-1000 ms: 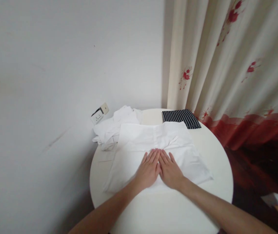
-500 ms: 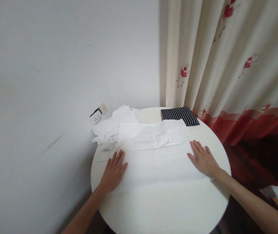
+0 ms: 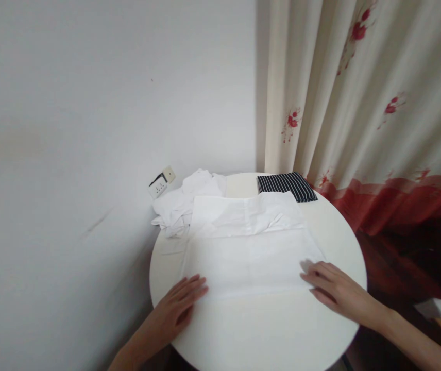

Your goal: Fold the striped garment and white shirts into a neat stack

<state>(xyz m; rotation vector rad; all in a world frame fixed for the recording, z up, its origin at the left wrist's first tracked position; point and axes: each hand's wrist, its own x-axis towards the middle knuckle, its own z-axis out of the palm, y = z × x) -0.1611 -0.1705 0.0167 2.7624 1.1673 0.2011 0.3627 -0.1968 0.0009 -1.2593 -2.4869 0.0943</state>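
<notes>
A white cloth (image 3: pixel 249 263) lies spread on the round white table, with a crease across it and a wrinkled far section. My left hand (image 3: pixel 177 306) is at the cloth's near left corner, fingers stretched out over the edge and the thumb mostly hidden. At the near right corner is my right hand (image 3: pixel 334 288), its fingers extended and its thumb apart and lower. Whether either hand presses on the fabric or hovers just above it, I cannot tell.
Behind the cloth's left side is a crumpled white cloth heap (image 3: pixel 184 198) against the wall. A folded black-and-white striped cloth (image 3: pixel 288 185) lies at the table's (image 3: pixel 259 335) back right. A wall socket (image 3: pixel 158 188) and a curtain (image 3: pixel 321 103) border the table.
Both hands have slid toward me, from the cloth's sides to its near corners. Their fingers now point more inward. The cloth stays about where it was.
</notes>
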